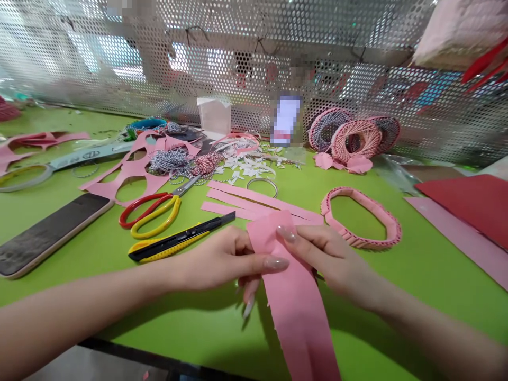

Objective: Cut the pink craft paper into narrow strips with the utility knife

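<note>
Both my hands grip a wide strip of pink paper or thin foam near its top end; its material I cannot tell for sure. The pink strip (297,312) hangs down toward the bottom of the view. My left hand (238,259) pinches it with the thumb on top and the fingers underneath. My right hand (325,254) presses its thumb on the upper part, its other fingers mostly hidden behind. Just beyond lie several narrow pink strips (254,201). Left of my hands is a yellow and black utility knife (178,236), with red and yellow handled scissors (159,211) behind it.
A pink ring (392,233) lies to the right, thread-wrapped rings (353,137) behind it. White scraps (246,166), cord bundles (174,161) and a cut-out pink sheet (115,177) fill the back. A phone (51,230) lies left; red sheets (468,201) right. A perforated metal panel (238,69) borders the green table (428,296).
</note>
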Available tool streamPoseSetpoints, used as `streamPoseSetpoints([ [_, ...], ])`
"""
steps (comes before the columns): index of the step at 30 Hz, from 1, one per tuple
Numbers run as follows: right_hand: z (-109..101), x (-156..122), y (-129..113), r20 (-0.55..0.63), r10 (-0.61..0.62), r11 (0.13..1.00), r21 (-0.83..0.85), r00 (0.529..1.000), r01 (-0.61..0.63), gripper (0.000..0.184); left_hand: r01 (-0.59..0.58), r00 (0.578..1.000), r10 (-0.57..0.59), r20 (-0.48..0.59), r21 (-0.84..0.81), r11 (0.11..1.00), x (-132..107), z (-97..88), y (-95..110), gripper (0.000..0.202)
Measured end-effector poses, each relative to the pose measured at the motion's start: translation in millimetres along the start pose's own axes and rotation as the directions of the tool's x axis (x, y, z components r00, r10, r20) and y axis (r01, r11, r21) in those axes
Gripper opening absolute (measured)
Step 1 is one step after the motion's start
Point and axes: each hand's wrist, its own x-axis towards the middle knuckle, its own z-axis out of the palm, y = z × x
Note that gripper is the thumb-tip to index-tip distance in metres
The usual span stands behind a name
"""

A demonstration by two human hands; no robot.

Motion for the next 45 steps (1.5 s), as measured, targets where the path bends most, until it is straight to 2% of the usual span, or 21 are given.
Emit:
streamPoseSetpoints([
  [3,-1.3,-1.9,-2.3,-0.005,-0.051,0.994,-0.095,0.999,0.05,0.046,0.017,1.0,-0.017,0.002,0.009,1.0,-2.4,0.9,3.4,0.053],
  [7,-2.4,-3.5,-3.5,0.021,-0.043,0.992,-0.114,0.999,0.045,0.046,0.018,1.0,-0.017,-0.014,0.056,0.998,-5.4,3.0,5.3,0.05],
  [10,-3.5,-5.8,-3.1,0.07,-0.036,0.987,-0.152,0.997,0.047,0.042,0.027,0.996,-0.018,-0.084,0.104,0.994,-6.7,7.4,3.2,0.052],
  [14,-3.1,-8.5,1.1,0.138,0.057,0.98,-0.196,0.989,-0.029,0.044,0.013,0.986,-0.001,-0.167,0.071,0.997,-5.4,13.5,-1.9,0.048],
  [17,-2.0,-7.2,5.1,0.123,0.066,0.988,-0.148,0.99,-0.048,0.045,0.046,0.992,-0.046,-0.12,-0.005,0.999,-3.2,13.7,-4.3,0.044],
  [21,-2.3,-6.0,6.8,0.233,0.045,0.999,-0.034,0.972,-0.038,0.041,0.051,0.999,-0.052,-0.007,-0.079,0.996,-2.1,10.8,-4.8,0.042],
  [24,-3.6,-7.4,5.8,0.256,0.042,0.999,-0.015,0.966,-0.04,0.043,0.026,0.998,-0.019,0.052,-0.14,0.99,-3.0,9.9,-4.2,0.036],
  [30,-3.7,-9.6,3.3,0.332,0.034,0.999,0.016,0.943,-0.042,0.044,-0.017,0.998,0.031,0.056,-0.223,0.975,-8.4,16.1,2.0,0.022],
  [32,-2.3,-10.1,3.5,0.314,0.02,0.999,0.03,0.949,-0.031,0.042,-0.021,0.998,0.035,0.057,-0.217,0.976,-10.3,18.8,4.3,0.016],
  [35,-0.9,-10.7,4.4,0.232,0.013,1.0,-0.018,0.973,-0.009,0.042,-0.028,0.999,0.033,0.021,-0.198,0.98,-11.0,19.7,4.4,0.017],
  [38,-2.1,-10.9,4.7,0.146,-0.015,0.988,-0.15,0.989,0.037,0.044,-0.009,0.999,0.0,-0.046,-0.185,0.983,-9.3,17.0,1.4,0.029],
  [42,-5.2,-11.4,2.5,0.143,-0.022,0.955,-0.291,0.989,0.063,0.044,-0.062,0.969,0.049,-0.241,-0.047,0.997,-6.0,14.7,-1.3,0.041],
  [45,-5.3,-12.2,0.8,0.134,-0.032,0.932,-0.353,0.99,0.078,0.038,-0.068,0.956,0.065,-0.287,0.0,0.998,-3.8,14.8,-1.5,0.039],
])
